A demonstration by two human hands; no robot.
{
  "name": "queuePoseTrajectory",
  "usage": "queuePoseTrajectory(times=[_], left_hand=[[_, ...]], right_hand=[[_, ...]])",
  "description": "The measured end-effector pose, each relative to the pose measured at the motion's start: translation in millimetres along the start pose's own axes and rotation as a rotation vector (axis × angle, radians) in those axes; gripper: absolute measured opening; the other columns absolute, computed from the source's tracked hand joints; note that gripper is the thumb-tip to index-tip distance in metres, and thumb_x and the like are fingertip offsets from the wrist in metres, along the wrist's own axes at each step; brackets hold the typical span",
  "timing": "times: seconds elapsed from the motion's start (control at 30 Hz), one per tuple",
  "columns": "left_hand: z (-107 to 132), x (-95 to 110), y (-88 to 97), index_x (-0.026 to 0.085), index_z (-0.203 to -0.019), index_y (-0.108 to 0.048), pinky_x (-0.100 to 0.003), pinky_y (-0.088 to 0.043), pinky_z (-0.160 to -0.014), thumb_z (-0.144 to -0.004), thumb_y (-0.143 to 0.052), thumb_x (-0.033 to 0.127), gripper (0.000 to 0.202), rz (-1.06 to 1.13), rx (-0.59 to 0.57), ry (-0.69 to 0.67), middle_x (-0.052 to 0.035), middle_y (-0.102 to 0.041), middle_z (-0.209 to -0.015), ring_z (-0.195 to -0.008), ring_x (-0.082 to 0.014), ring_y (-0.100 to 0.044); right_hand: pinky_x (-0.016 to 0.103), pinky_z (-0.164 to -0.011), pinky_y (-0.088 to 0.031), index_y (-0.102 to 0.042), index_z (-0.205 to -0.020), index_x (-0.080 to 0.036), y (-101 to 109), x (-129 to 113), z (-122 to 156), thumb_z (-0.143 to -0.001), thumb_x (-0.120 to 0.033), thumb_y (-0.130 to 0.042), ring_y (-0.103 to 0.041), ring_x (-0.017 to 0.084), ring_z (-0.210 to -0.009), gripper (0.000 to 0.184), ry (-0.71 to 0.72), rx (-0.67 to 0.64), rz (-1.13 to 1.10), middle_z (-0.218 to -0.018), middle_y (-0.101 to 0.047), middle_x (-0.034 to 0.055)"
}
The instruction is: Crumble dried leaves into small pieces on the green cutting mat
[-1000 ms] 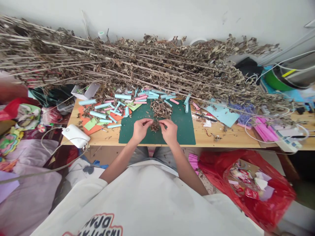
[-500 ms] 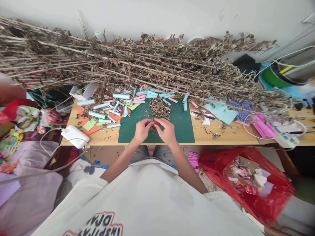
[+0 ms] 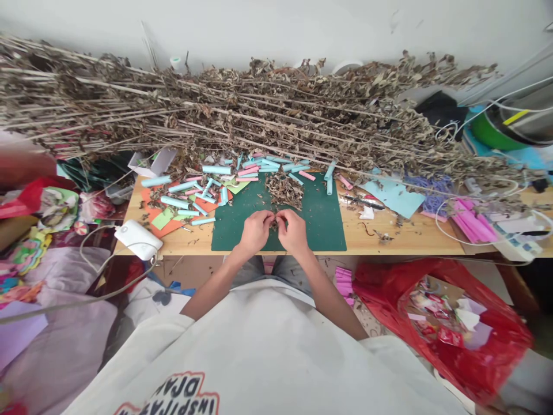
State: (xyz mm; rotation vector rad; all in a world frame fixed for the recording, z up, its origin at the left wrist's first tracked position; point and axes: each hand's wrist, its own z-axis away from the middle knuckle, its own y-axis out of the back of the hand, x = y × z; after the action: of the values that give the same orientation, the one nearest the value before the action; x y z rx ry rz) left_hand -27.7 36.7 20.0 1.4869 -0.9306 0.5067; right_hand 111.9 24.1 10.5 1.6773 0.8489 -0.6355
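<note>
My left hand (image 3: 256, 231) and my right hand (image 3: 292, 230) meet fingertip to fingertip above the near part of a green cutting mat (image 3: 325, 222). Both are closed in a pinch. Bits of dried leaf show at and under the fingertips, though what exactly each hand pinches is too small to make out. Just beyond the fingers lies a loose heap of crumbled dried leaves (image 3: 285, 191). Small crumbs are scattered over the mat.
Long dried leafy stalks (image 3: 242, 109) fill the back of the table. Rolled blue paper tubes (image 3: 175, 202), pink ones and orange paper (image 3: 155, 222) lie left. A white power bank (image 3: 138, 239) sits at the left edge. A red bag (image 3: 389, 282) of scraps stands below right.
My fingertips have shifted slightly and drawn a little apart, with both hands held more level. The whole view has moved a bit, so the table appears slightly farther right.
</note>
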Motion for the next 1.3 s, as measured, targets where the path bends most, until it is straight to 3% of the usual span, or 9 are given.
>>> queuePoseTrajectory(times=[0.2,0.3,0.43,0.63,0.8,0.97,1.13,1.3], left_hand=[[-4.1,-1.9,2.9,0.017,-0.086,-0.07,-0.024,-0.045,-0.068,-0.09,-0.052,0.028,0.021,0.232,0.007,0.148,-0.0019,-0.068,-0.075,-0.067,-0.0131,-0.059],[-6.9,-10.4,0.7,0.015,-0.088,-0.072,-0.025,-0.049,-0.069,-0.085,-0.061,0.032,0.021,0.405,0.042,0.255,-0.0044,-0.073,-0.079,-0.071,-0.0155,-0.064],[-8.7,-20.2,-4.1,0.015,-0.095,-0.075,-0.03,-0.053,-0.077,-0.081,-0.065,0.029,0.022,0.489,0.039,0.307,-0.008,-0.076,-0.089,-0.08,-0.0193,-0.069],[-6.8,-18.5,-7.9,0.016,-0.097,-0.073,-0.029,-0.054,-0.078,-0.082,-0.062,0.027,0.021,0.465,0.028,0.261,-0.007,-0.075,-0.091,-0.08,-0.0174,-0.069],[-6.3,-13.4,-6.7,0.017,-0.092,-0.07,-0.025,-0.052,-0.072,-0.082,-0.062,0.028,0.017,0.437,0.024,0.247,-0.0043,-0.073,-0.085,-0.076,-0.0155,-0.067],[-5.4,-10.8,-2.0,0.019,-0.089,-0.072,-0.024,-0.046,-0.067,-0.086,-0.058,0.03,0.018,0.226,-0.006,0.162,-0.0025,-0.073,-0.081,-0.07,-0.0143,-0.063],[-3.9,-6.0,-0.9,0.019,-0.092,-0.071,-0.025,-0.045,-0.07,-0.09,-0.052,0.025,0.02,0.083,-0.05,0.036,-0.0038,-0.072,-0.086,-0.074,-0.0151,-0.062],[-3.0,-2.7,-3.6,0.019,-0.092,-0.07,-0.028,-0.045,-0.077,-0.093,-0.047,0.023,0.023,-0.035,-0.005,-0.036,-0.0061,-0.071,-0.087,-0.081,-0.0179,-0.062]], right_hand=[[0.028,-0.063,-0.049,-0.066,-0.085,-0.017,2.9,4.3,-5.9,-0.086,-0.026,-0.051,-0.061,0.016,-0.065,0.017,-0.216,0.051,-0.257,-0.076,-0.069,0.0035],[0.031,-0.071,-0.052,-0.07,-0.086,-0.018,4.2,14.4,-8.3,-0.085,-0.025,-0.056,-0.065,0.019,-0.072,0.016,-0.159,0.118,-0.195,-0.083,-0.072,0.0057],[0.036,-0.084,-0.053,-0.073,-0.094,-0.02,3.7,21.9,-8.7,-0.085,-0.013,-0.05,-0.067,0.021,-0.088,0.025,0.005,0.038,-0.028,-0.095,-0.073,0.0076],[0.034,-0.084,-0.054,-0.07,-0.105,-0.021,3.9,9.4,-4.4,-0.089,-0.023,-0.055,-0.066,0.019,-0.091,0.022,0.053,0.035,-0.082,-0.1,-0.07,0.0075],[0.033,-0.082,-0.053,-0.071,-0.094,-0.021,4.4,7.8,-4.9,-0.091,-0.025,-0.054,-0.066,0.019,-0.087,0.018,0.08,0.027,-0.067,-0.093,-0.071,0.0065],[0.033,-0.081,-0.05,-0.068,-0.091,-0.02,5.5,9.0,-3.8,-0.092,-0.022,-0.05,-0.063,0.021,-0.087,0.018,0.107,0.002,0.054,-0.091,-0.068,0.0078],[0.033,-0.079,-0.049,-0.065,-0.086,-0.02,4.8,3.1,-0.4,-0.088,-0.019,-0.049,-0.06,0.021,-0.085,0.016,0.067,0.032,0.09,-0.086,-0.066,0.0077],[0.031,-0.071,-0.051,-0.064,-0.082,-0.02,0.3,4.4,-0.6,-0.083,-0.021,-0.052,-0.061,0.019,-0.072,0.013,-0.077,0.135,-0.068,-0.08,-0.067,0.0053]])
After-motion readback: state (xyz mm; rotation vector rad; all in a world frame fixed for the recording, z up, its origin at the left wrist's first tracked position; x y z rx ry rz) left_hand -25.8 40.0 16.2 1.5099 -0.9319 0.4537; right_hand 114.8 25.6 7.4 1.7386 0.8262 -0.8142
